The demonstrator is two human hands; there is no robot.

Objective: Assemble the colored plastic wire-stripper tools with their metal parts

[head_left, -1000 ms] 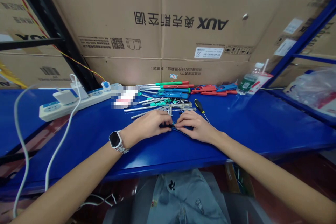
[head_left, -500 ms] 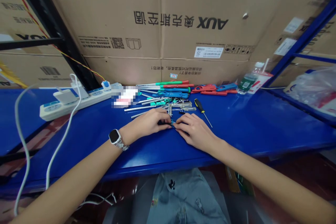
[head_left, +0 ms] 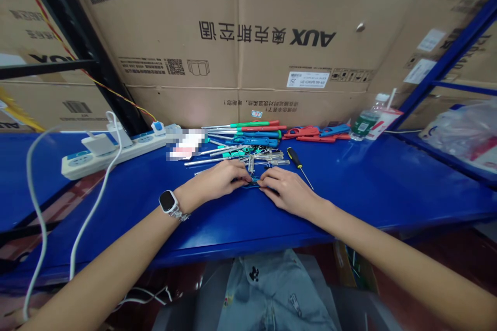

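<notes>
Between my hands, low over the blue table, is a small blue plastic part (head_left: 253,181), largely covered by fingers. My left hand (head_left: 225,181) is closed at its left end, thumb and fingertips together. From the other side my right hand (head_left: 286,189) pinches the part's right end with bent fingers. Just behind the fingertips lie clear-handled pieces with thin white wires (head_left: 275,157) and green plastic parts (head_left: 235,153). A screwdriver with a black and yellow handle (head_left: 295,157) lies to the right of my right hand.
Behind lie green- and red-handled tools (head_left: 258,125), blue plastic pieces (head_left: 254,140) and red plastic pieces (head_left: 305,132). A power strip (head_left: 87,163) with white cables is on the left. A bottle (head_left: 363,123) and a cup (head_left: 384,121) stand back right, before a large cardboard box (head_left: 240,72).
My left fingers have shifted slightly, and more of the blue plastic part shows between my hands. My right hand stays nearly in place.
</notes>
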